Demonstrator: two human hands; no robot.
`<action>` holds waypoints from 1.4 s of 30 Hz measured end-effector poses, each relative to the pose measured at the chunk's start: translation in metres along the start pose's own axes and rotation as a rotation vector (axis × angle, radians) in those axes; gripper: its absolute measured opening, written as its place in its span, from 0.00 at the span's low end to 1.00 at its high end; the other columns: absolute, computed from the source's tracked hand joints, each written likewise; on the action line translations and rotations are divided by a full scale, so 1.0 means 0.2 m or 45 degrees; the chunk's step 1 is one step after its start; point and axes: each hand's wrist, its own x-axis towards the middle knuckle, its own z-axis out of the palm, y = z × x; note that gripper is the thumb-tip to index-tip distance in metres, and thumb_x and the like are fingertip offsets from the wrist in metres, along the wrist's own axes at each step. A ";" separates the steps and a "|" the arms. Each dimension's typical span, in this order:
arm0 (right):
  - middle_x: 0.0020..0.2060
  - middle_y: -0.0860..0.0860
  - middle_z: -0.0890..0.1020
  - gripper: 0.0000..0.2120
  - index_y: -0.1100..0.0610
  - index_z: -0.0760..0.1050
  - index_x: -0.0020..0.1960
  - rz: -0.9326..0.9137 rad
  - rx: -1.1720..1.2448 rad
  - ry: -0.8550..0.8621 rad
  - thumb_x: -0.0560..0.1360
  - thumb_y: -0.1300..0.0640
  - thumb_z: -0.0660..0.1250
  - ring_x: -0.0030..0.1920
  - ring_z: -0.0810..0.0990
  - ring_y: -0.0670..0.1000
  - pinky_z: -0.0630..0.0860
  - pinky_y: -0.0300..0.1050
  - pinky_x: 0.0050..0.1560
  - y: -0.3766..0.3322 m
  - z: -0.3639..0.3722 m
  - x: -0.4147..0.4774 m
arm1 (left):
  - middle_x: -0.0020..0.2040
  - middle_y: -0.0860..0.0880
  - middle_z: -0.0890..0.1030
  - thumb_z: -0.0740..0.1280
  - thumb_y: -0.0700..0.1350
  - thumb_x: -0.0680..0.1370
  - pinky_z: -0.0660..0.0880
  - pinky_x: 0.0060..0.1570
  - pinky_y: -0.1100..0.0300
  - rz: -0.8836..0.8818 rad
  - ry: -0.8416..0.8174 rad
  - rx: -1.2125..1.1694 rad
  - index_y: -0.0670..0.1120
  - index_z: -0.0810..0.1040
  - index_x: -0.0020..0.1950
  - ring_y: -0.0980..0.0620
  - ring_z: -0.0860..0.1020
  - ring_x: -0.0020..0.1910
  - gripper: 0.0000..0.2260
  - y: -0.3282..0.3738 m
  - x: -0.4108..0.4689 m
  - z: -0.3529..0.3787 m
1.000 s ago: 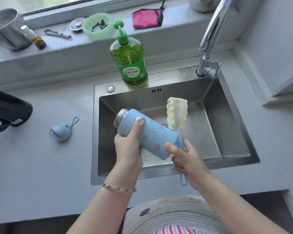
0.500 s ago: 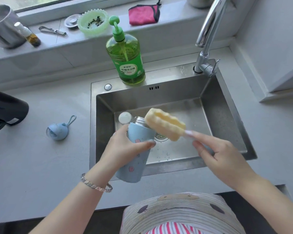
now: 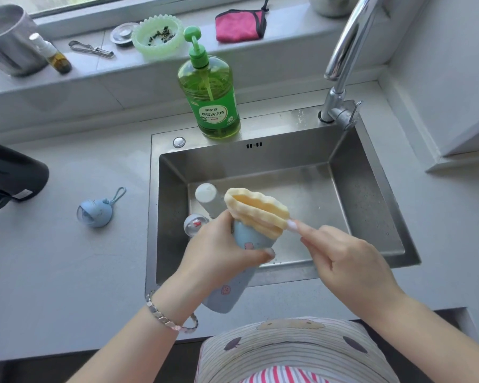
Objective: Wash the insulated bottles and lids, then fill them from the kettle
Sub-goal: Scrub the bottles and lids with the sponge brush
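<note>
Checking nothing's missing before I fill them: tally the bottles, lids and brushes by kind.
Bottles: 2 (blue bottle, pale bottle in sink)
Lids: 2 (blue lid on counter, clear-domed lid in sink)
Brushes: 1 (sponge brush)
Total: 5

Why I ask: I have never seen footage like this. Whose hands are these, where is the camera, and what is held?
There is no machine here: a person works with two bare hands, and the camera is worn on their head, looking down at a kitchen sink. The left hand grips a blue bottle over the sink. The right hand pinches a yellow sponge brush, whose head sits at the bottle's mouth. In the sink lie a second bottle and a clear lid. On the counter to the left rest a blue lid and a black kettle. A green soap bottle stands behind the sink.
</note>
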 end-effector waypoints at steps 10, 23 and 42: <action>0.25 0.38 0.60 0.18 0.39 0.68 0.64 0.096 0.078 -0.084 0.76 0.50 0.53 0.25 0.63 0.47 0.56 0.34 0.23 -0.02 -0.04 0.02 | 0.43 0.56 0.76 0.73 0.57 0.62 0.74 0.43 0.56 0.107 0.155 0.171 0.55 0.72 0.50 0.54 0.76 0.44 0.20 -0.01 0.06 -0.02; 0.23 0.46 0.65 0.17 0.34 0.68 0.64 0.191 -0.027 -0.200 0.79 0.50 0.55 0.24 0.62 0.46 0.59 0.37 0.26 -0.04 -0.18 0.12 | 0.50 0.50 0.79 0.80 0.50 0.55 0.64 0.38 0.59 0.420 0.468 0.583 0.49 0.76 0.62 0.44 0.74 0.47 0.36 -0.08 0.06 0.00; 0.22 0.48 0.67 0.18 0.29 0.67 0.61 0.121 -0.180 -0.345 0.76 0.45 0.51 0.24 0.65 0.48 0.63 0.38 0.26 -0.08 -0.34 0.11 | 0.53 0.55 0.77 0.79 0.51 0.58 0.62 0.40 0.60 0.466 0.393 0.516 0.54 0.73 0.64 0.49 0.72 0.52 0.35 -0.11 0.04 -0.06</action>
